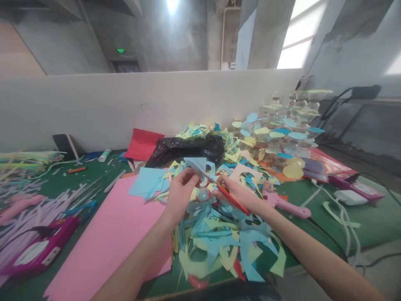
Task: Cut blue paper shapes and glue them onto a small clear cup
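My left hand (183, 194) pinches a light blue paper piece (197, 165) between its fingers. My right hand (233, 194) grips orange-handled scissors (233, 200), whose metal blades reach up and left to that paper. Below both hands lies a heap of cut blue, yellow and green paper scraps (222, 242). A small round paper rosette (203, 194) sits just under the gap between my hands. A large pink paper sheet (106, 238) lies to the left of the heap, and loose light blue paper sheets (145, 184) lie on top of it.
A green mat (369, 221) covers the table. A black plastic bag (188, 150) and a red sheet (142, 144) lie behind the scraps. Glass jars (282, 129) stand back right, near a pink glue gun (282, 205). Pale paper strips (34, 213) lie left, and a low wall (140, 108) runs behind.
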The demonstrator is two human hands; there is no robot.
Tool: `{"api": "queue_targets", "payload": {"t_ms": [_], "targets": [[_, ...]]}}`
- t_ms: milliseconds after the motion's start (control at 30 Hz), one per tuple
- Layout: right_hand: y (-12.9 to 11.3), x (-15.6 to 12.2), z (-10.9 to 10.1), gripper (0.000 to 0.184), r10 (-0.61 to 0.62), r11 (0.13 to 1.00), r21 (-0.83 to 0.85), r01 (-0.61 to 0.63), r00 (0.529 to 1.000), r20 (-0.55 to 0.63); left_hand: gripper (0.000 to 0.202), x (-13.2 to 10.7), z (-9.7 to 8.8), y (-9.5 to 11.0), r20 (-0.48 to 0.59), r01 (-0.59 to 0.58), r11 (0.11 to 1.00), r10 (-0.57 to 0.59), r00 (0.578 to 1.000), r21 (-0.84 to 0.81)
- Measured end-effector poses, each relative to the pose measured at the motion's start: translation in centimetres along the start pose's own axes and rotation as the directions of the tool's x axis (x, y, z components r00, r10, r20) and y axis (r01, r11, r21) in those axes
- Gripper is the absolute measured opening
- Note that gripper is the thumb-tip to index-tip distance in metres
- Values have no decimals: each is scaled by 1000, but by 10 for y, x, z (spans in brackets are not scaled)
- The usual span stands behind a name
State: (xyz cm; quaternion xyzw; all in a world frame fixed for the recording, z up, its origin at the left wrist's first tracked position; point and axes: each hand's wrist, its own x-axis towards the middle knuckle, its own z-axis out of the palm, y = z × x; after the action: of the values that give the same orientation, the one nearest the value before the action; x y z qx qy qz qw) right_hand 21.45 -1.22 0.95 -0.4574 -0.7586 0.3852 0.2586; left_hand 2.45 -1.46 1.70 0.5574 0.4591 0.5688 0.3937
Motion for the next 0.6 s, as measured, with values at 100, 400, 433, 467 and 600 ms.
{"api": "queue_targets", "payload": {"t_ms": [100,400,433,467,600], "targets": [[0,0,1,40,2,1000,13,-2,1000,3,17,0,-1,-1,1,-4,1000,4,1000,-5],[8,3,5,40,-34,998,49,35,999,-11,12,-1,1,5,0,1,1000,-1,1000,29],[9,4,5,40,-26,998,48,27,999,-21,13,-1,0,5,3,-1,1000,1,1000,31],[9,5,4,41,-18,999,47,19,999,-27,14,-1,0,5,3,0,999,0,1000,34],[9,5,5,41,3,999,52,-1,1000,-28,17,-1,-1,5,-6,9,999,-9,1000,45]]}}
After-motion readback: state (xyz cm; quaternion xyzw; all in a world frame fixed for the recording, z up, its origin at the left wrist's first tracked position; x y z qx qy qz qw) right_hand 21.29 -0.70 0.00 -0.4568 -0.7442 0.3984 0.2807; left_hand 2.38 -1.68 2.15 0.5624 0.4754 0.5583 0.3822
